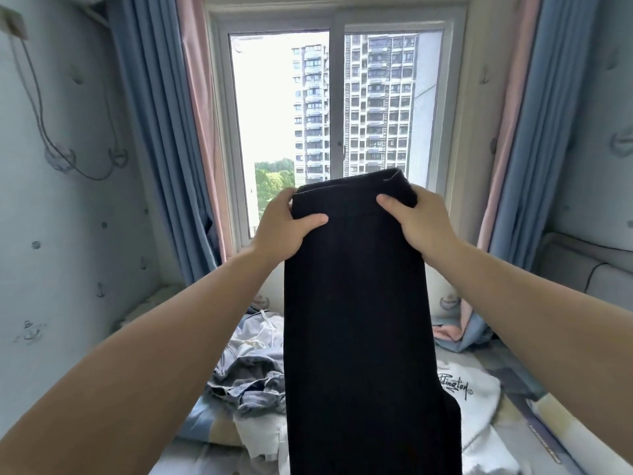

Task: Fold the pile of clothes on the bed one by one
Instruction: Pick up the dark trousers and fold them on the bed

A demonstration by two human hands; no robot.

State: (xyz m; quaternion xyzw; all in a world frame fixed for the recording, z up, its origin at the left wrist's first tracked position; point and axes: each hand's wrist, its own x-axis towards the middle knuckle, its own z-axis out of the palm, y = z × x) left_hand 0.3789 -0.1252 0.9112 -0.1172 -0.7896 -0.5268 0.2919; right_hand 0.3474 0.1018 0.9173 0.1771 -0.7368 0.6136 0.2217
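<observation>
A pair of black trousers (359, 320) hangs in front of me, held up high at its waistband before the window. My left hand (284, 224) grips the waistband's left end, thumb across the front. My right hand (416, 221) grips the right end the same way. The cloth hangs straight down and runs out of the bottom of the view. Behind it on the bed (513, 389) lies a pile of clothes (250, 382): crumpled blue denim, pale blue and white pieces. A white garment with black lettering (476, 392) lies flat to the right.
A window (329, 108) with blue and pink curtains (161, 132) faces me. The wall (51, 217) stands close on the left, with a cable hanging on it. A padded headboard (582, 269) is at the right. A pink and blue cloth (459, 334) lies by the right curtain.
</observation>
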